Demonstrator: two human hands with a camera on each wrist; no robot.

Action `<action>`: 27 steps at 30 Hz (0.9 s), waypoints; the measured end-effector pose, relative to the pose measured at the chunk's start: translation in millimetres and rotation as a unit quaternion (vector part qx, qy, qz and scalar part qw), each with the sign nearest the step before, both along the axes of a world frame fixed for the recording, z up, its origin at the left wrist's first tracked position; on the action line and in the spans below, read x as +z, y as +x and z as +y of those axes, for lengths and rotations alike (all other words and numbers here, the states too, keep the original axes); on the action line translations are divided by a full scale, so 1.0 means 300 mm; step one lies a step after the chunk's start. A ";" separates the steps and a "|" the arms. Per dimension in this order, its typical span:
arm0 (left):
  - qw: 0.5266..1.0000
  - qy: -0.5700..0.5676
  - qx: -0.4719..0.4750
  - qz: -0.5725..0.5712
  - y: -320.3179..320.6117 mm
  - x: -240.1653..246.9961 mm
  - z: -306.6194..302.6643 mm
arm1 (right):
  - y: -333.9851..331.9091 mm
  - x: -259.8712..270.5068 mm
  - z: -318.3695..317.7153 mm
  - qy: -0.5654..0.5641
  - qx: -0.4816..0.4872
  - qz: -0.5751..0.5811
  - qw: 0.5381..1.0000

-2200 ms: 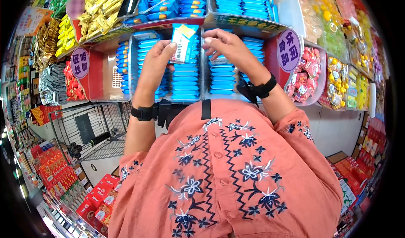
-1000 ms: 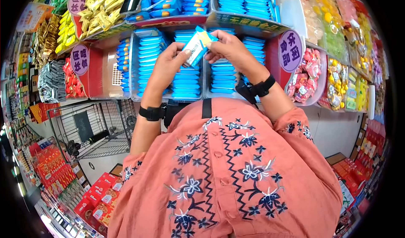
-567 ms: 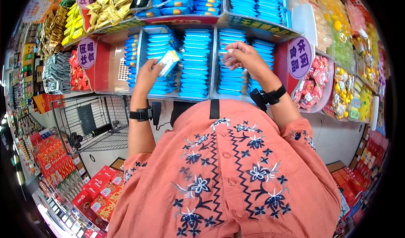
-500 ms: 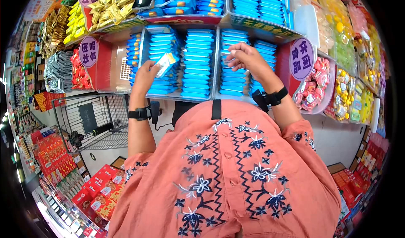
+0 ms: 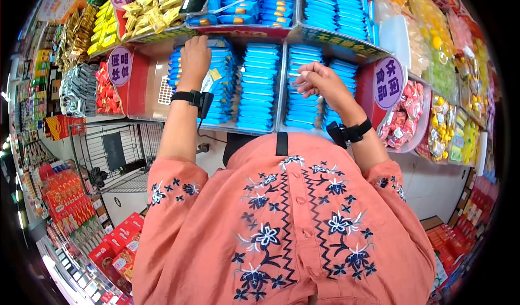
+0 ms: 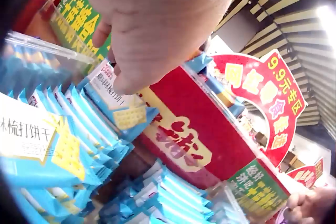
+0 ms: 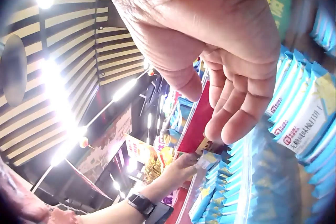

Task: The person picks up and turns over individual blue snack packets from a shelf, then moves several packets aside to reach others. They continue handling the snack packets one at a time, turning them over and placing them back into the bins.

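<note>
A soda-cracker packet (image 6: 122, 107) lies at the rear of a blue packet stack (image 5: 219, 107), at the left hand (image 5: 195, 61); whether the fingers pinch it cannot be told. Probably light, slick and brittle inside, it suits a sealed-end hold. The right hand (image 5: 320, 86) hangs loosely curled, empty. Clear-walled bin (image 5: 283, 83); striped ceiling (image 7: 31, 129).
</note>
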State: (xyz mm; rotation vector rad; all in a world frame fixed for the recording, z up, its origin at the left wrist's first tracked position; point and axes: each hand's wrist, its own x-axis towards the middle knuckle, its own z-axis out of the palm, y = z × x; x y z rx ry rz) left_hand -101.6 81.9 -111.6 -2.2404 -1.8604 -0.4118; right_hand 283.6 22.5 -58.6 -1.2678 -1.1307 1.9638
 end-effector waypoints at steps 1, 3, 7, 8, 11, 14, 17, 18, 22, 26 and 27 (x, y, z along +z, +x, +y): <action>1.000 -0.010 0.013 0.022 0.002 -0.001 0.003 | 0.008 -0.002 -0.006 -0.001 -0.004 0.002 1.000; 0.998 -0.025 0.031 0.050 0.002 -0.004 0.002 | 0.021 -0.010 -0.017 -0.005 -0.011 -0.002 1.000; 0.998 -0.020 0.023 0.051 -0.005 0.030 -0.021 | 0.016 -0.021 -0.022 -0.003 -0.004 -0.012 1.000; 0.998 -0.005 0.022 0.050 -0.003 0.047 -0.024 | 0.016 -0.022 -0.021 -0.002 0.000 -0.013 1.000; 0.996 -0.044 0.000 -0.079 0.003 0.098 -0.033 | 0.006 -0.029 -0.002 -0.010 0.009 0.001 1.000; 0.898 -0.230 0.039 -0.374 0.061 0.225 -0.074 | -0.030 0.004 0.016 0.008 0.018 -0.014 1.000; 0.813 -0.289 -0.002 -0.506 0.125 0.319 -0.127 | -0.075 0.042 0.039 0.027 0.045 0.013 0.999; 0.806 -0.297 -0.003 -0.511 0.140 0.341 -0.141 | -0.093 0.064 0.042 0.032 0.047 0.022 0.998; 0.777 -0.335 -0.014 -0.533 0.197 0.390 -0.170 | -0.166 0.128 0.059 0.054 0.048 0.061 0.996; 0.780 -0.344 -0.034 -0.521 0.229 0.409 -0.192 | -0.213 0.156 0.076 0.063 0.050 0.079 0.994; 0.785 -0.341 -0.042 -0.516 0.236 0.413 -0.198 | -0.219 0.160 0.075 0.067 0.052 0.084 0.993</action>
